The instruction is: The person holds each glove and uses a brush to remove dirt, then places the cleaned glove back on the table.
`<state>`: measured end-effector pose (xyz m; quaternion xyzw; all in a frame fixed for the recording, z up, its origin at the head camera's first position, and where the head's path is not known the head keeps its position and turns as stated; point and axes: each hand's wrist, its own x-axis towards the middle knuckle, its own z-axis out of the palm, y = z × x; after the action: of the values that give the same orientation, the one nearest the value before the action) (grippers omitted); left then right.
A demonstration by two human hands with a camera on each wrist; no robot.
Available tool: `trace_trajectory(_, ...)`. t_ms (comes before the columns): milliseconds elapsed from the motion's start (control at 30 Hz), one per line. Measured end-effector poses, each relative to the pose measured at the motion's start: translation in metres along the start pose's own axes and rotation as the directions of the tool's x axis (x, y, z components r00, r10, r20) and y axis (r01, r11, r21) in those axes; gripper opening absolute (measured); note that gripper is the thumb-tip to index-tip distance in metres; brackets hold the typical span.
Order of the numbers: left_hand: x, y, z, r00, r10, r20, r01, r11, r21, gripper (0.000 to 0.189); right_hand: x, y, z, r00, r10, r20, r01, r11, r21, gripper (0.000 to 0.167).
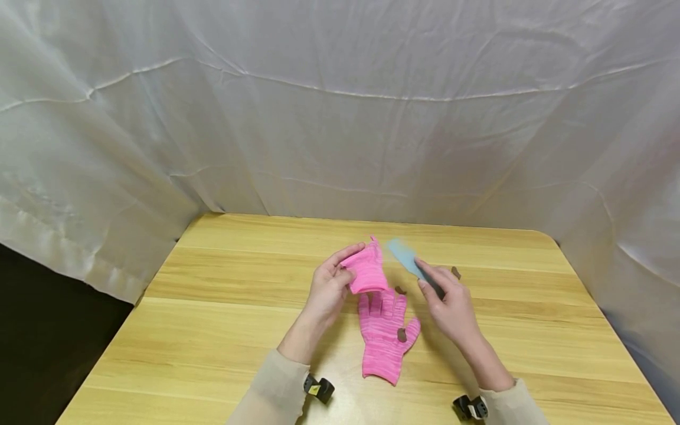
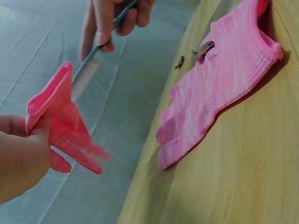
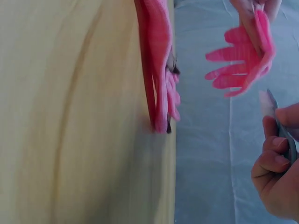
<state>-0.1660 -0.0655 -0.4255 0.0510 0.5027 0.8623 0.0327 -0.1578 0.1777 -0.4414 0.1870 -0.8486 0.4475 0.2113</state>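
My left hand [image 1: 326,289] pinches a pink knit glove [image 1: 368,273] by its cuff and holds it up above the table. In the left wrist view, that glove's cuff opening faces up and its fingers dangle, slightly blurred. A blue-grey brush [image 1: 405,258] with pale bristles is gripped by its handle in my right hand [image 1: 451,304]. The bristle end [image 2: 85,79] overlaps the side of the raised glove in the left wrist view. Below lies a second pink glove [image 1: 383,339], flat on the table, with a brown bit [image 1: 402,334] near its thumb.
The wooden table [image 1: 223,330] carries another brown bit [image 1: 401,290] by the flat glove's fingertips and one more brown piece [image 1: 456,272] beyond my right hand. A pale curtain [image 1: 340,130] hangs behind and along the table's sides.
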Motion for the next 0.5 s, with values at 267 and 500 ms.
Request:
trace_trajectory(267, 0.0002, 0.0018, -0.0031, 1.000, 0.006, -0.014, -0.006, 1.000, 0.003, 0.062, 0.0011, -0.0016, -0.0033, 0.999, 0.022, -0.031, -0.022, 1.000, 0.002, 0.044)
trace_trajectory(500, 0.0004, 0.0012, -0.0031, 0.999, -0.014, -0.036, 0.016, 0.999, 0.038, 0.065, 0.0006, -0.0075, -0.0033, 1.000, 0.004, -0.001, -0.004, 0.999, 0.035, 0.043)
